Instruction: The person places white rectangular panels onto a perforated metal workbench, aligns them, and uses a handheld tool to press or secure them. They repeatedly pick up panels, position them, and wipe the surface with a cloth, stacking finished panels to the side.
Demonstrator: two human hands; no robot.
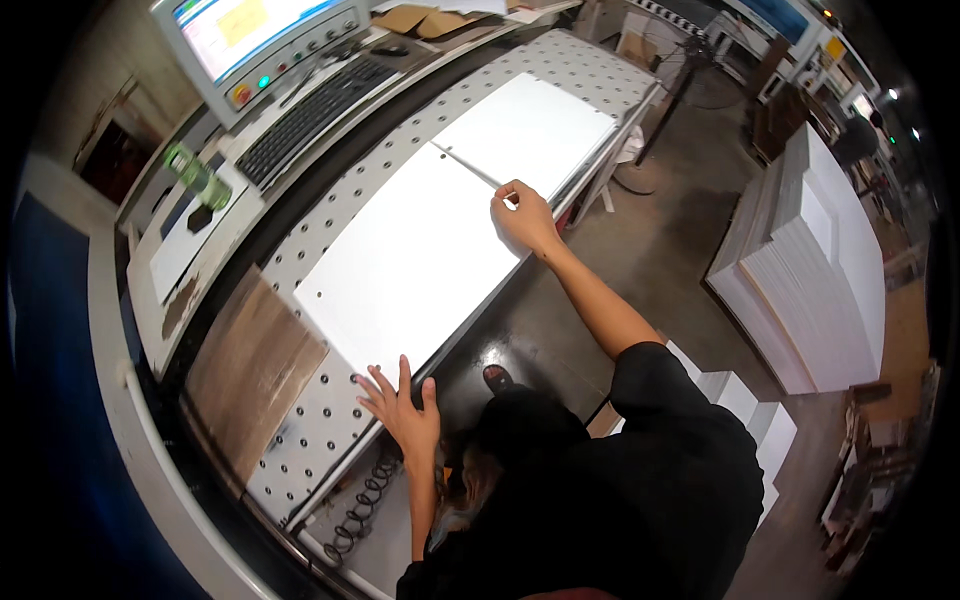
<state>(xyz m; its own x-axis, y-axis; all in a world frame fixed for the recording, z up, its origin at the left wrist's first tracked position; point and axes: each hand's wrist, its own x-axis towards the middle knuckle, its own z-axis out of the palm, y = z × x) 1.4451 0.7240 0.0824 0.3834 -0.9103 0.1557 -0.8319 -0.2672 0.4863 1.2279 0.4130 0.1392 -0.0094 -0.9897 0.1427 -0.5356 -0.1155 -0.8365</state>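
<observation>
Two white flat panels lie end to end on a perforated machine table (355, 215): a larger near panel (410, 265) and a far panel (530, 125), with a narrow dark seam between them. Small dark holes show near the panels' corners. My left hand (405, 412) is open, fingers spread, at the near panel's lower left corner. My right hand (522, 215) rests by the seam at the panels' right edge. Its thumb and fingers curl together in a pinch; whatever is between them, if anything, cannot be made out.
A control monitor (250, 40), keyboard (310, 120) and green bottle (197, 178) stand beyond the table on the left. A brown wooden board (255, 375) lies at its near end. Tall stacks of white boards (790, 280) stand on the floor at right. A coiled black hose (360, 505) hangs below.
</observation>
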